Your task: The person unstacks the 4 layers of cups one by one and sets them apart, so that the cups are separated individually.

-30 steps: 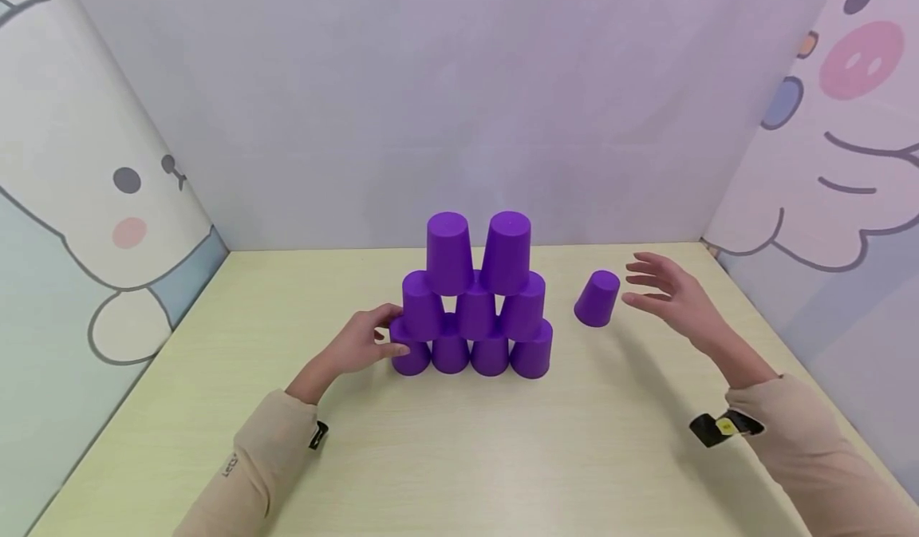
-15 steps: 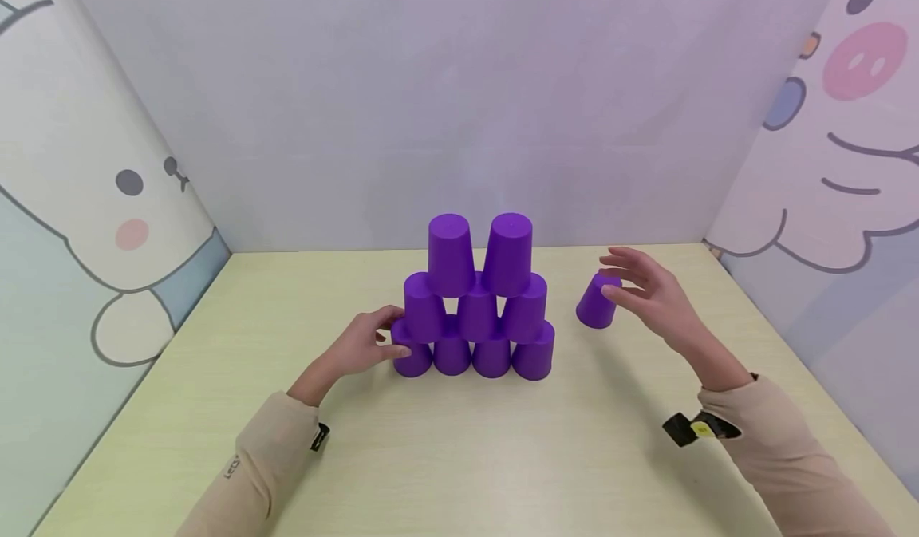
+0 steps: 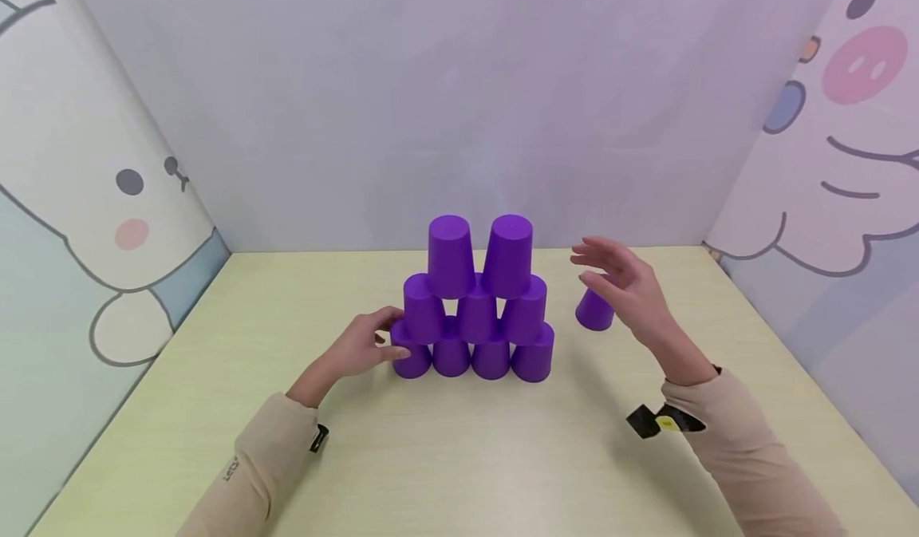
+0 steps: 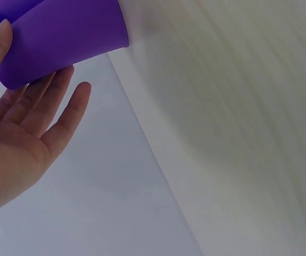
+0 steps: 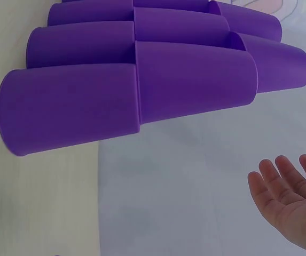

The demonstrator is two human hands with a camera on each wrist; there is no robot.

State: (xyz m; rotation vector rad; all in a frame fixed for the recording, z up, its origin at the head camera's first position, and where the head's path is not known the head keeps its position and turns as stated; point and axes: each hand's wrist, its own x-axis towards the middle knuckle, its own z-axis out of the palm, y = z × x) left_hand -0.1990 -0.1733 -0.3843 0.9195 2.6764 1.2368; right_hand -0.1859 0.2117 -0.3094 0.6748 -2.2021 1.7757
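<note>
Purple cups stand in stacked tiers, apart from the right grip, its fingers slightly spread.

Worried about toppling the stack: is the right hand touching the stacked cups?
Apart: the right wrist view shows a clear gap between the right hand and the stacked cups.

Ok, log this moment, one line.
left hand: holds bottom-left cup | right hand: near lone cup, holding nothing | cup stack: four, three, two from bottom

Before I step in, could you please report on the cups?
Left grip around bottom-left cup. Right grip open, empty, partly hiding loose cup. Stack standing: four, three, two. Nothing seen between stack and loose cup.
</note>
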